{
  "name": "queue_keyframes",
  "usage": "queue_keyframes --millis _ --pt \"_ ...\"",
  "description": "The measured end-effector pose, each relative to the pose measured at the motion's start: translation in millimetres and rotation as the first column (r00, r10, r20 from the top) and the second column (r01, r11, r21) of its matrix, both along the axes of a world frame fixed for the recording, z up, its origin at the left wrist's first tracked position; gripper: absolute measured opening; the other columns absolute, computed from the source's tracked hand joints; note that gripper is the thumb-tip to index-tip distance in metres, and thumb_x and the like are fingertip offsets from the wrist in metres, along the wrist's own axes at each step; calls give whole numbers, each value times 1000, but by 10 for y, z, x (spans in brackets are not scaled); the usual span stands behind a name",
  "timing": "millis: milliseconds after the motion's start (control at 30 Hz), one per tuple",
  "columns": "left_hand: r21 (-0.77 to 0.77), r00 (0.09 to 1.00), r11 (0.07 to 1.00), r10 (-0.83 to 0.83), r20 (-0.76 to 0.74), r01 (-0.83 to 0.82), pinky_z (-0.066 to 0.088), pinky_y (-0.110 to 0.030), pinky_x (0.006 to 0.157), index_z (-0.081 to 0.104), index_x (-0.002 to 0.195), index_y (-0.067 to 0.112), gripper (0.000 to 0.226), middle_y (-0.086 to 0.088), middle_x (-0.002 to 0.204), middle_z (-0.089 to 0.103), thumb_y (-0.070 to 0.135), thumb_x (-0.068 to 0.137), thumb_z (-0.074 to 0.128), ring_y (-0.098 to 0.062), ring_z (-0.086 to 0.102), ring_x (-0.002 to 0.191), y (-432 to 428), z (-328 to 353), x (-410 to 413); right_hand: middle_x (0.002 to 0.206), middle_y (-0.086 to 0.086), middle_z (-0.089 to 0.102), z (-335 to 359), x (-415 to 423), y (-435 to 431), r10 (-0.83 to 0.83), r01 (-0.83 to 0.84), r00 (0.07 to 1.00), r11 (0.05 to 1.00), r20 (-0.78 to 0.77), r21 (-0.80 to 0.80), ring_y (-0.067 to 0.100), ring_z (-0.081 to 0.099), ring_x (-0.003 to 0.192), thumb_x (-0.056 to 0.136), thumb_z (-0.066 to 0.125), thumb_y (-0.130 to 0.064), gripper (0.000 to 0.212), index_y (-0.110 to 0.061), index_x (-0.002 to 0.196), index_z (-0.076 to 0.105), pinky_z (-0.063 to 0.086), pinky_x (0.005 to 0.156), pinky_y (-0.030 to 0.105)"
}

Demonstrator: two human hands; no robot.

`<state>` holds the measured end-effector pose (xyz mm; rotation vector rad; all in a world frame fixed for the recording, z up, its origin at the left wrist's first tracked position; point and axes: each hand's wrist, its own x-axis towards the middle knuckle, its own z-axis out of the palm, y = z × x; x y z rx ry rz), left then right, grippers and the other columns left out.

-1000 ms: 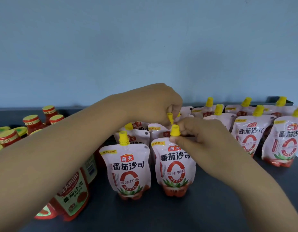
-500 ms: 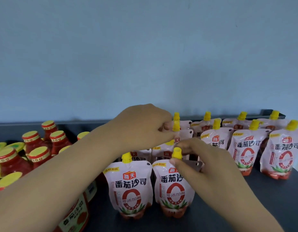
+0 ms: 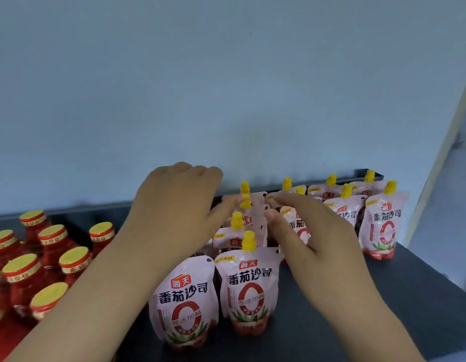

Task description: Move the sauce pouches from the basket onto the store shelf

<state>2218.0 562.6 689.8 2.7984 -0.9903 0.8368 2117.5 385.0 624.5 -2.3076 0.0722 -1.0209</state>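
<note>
Several white sauce pouches with yellow caps stand in rows on the dark shelf (image 3: 331,322). Two front pouches (image 3: 185,296) (image 3: 250,291) stand side by side near the shelf's front. Behind them, both hands meet at a rear pouch (image 3: 254,205) in the same column. My left hand (image 3: 174,205) pinches its top left edge. My right hand (image 3: 313,236) pinches its top right corner between thumb and forefinger. My arms hide parts of the pouches around it. No basket is in view.
Red sauce bottles (image 3: 51,246) with yellow lids crowd the shelf's left side, close under my left forearm. More pouches (image 3: 383,226) stand in rows at the right. A pale back wall (image 3: 226,100) closes the shelf behind; a side panel (image 3: 441,152) bounds it on the right.
Both hands have moved from the caps of the nearer pouches back to a pouch farther behind. The camera has tilted, so the shelf sits lower in view.
</note>
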Motion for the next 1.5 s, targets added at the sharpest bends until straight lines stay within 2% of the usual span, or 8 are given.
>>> queue_keyframes --millis 167,367,500,633,733,867,1067,1500 --pt "-26 992 991 -127 19 128 49 -42 80 66 111 23 70 7 96 71 67 93 14 -23 65 94 -245 -56 -294 139 -23 57 27 -223 -60 -76 77 997 997 -23 12 -1 48 132 99 41 -61 51 -37 143 53 37 101 14" --pt "-78 940 942 -332 -81 327 52 -45 87 64 123 25 61 5 109 72 67 93 31 -24 64 105 -609 -280 -492 138 -18 57 -89 -649 -281 -302 303 953 953 -36 26 4 48 132 105 36 -56 45 -35 142 52 42 103 26" --pt "-110 868 869 -492 -73 483 51 -44 91 66 117 27 56 7 108 72 67 93 33 -23 65 105 -946 -380 -802 150 -21 50 -213 -1053 -431 -461 462 887 886 -34 27 2 24 153 100 24 -64 59 -37 144 51 27 118 21" --pt "-113 795 805 -593 -126 582 49 -37 92 62 119 36 55 14 110 68 70 94 28 -15 60 108 -1348 -528 -1051 155 -18 46 -284 -1488 -618 -614 616 787 787 -66 31 0 18 155 99 23 -68 64 -36 147 50 28 121 28" --pt "-116 722 734 -679 -129 669 48 -37 94 63 127 27 63 8 117 71 69 95 27 -17 61 112 -1715 -670 -1290 160 -13 42 -330 -1873 -831 -723 727 685 686 -87 24 6 19 156 100 24 -66 63 -34 148 50 27 125 36" --pt "-132 633 638 -770 -82 758 53 -41 92 68 120 20 56 2 110 74 61 95 40 -23 66 105 -2254 -804 -1664 168 -11 27 -415 -2420 -1142 -824 835 540 551 -171 -19 7 14 157 103 27 -65 62 -33 153 42 21 125 33" --pt "-152 481 490 -872 -94 858 53 -44 94 67 121 16 61 0 111 74 62 95 37 -24 66 106 -3131 -869 -2306 168 -14 24 -478 -3207 -1691 -896 918 370 394 -246 -52 2 7 157 102 29 -65 69 -29 160 29 14 120 23" --pt "-181 96 109 -992 -79 977 52 -39 88 66 123 15 63 -2 114 73 63 95 36 -26 66 108 -4860 -1022 -4290 169 -15 21 -614 -5115 -2544 -954 996 -11 16 -301 -86 3 5 157 101 29 -64 71 -27 162 23 11 124 24"
